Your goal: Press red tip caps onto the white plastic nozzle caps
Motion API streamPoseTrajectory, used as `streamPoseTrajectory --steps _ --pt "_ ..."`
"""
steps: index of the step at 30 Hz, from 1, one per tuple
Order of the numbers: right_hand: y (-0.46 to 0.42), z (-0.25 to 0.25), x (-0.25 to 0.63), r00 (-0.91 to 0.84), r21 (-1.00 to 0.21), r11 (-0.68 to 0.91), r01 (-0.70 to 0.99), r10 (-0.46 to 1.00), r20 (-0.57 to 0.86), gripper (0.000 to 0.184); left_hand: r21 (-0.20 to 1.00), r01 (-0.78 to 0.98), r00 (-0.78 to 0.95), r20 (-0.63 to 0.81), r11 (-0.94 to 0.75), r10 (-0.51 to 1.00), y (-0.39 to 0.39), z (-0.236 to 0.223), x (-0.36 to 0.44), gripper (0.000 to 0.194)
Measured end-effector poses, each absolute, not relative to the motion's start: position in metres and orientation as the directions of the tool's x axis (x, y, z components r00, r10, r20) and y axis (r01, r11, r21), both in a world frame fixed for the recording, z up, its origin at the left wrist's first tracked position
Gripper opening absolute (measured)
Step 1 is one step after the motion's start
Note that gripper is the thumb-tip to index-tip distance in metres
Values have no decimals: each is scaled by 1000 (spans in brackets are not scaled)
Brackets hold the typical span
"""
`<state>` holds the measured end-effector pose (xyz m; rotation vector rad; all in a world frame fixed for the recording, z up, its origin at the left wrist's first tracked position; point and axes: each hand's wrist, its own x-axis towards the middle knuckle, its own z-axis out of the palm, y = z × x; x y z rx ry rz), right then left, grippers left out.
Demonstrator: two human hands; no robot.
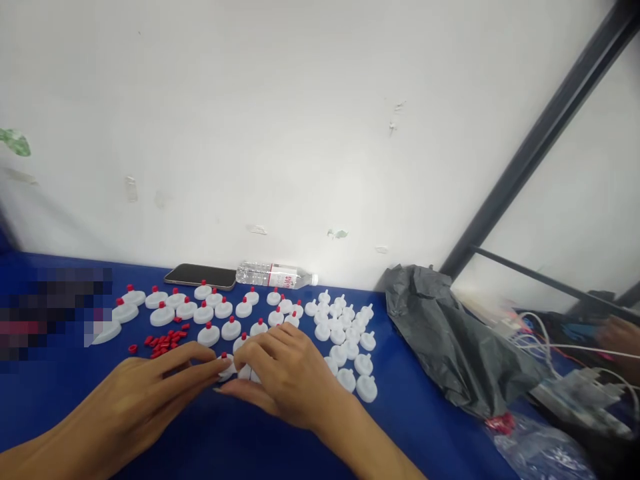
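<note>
White round spout lid with a red tip cap sits between my two hands. My left hand has its fingers pressed together at that red tip. Curled over the lid's right side, my right hand appears to grip it, though its fingers partly hide the contact. Just beyond them stand several white lids topped with red tips. A pile of loose red tip caps lies behind my left hand. Bare white spout lids cluster to the right of my right hand.
A phone and a clear bottle lie along the wall. To the right are a dark plastic bag, cables and clear plastic wrap. A blurred co-worker's hand shows at far right.
</note>
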<state>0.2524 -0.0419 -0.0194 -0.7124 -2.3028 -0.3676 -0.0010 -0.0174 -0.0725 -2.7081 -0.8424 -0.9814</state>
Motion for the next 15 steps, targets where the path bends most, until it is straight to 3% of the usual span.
streamPoseTrajectory --steps 2,10,15 --pt "-44 -18 253 -613 22 804 594 434 660 25 82 507 669 591 -858 452 -17 -69 -2 46" --pt "-50 -18 252 -649 -75 826 559 492 581 14 172 468 548 713 -867 438 -28 -53 9 51" --pt "-50 -17 252 -628 -71 823 563 482 611 16 235 509 496 705 -828 506 -27 -54 9 24"
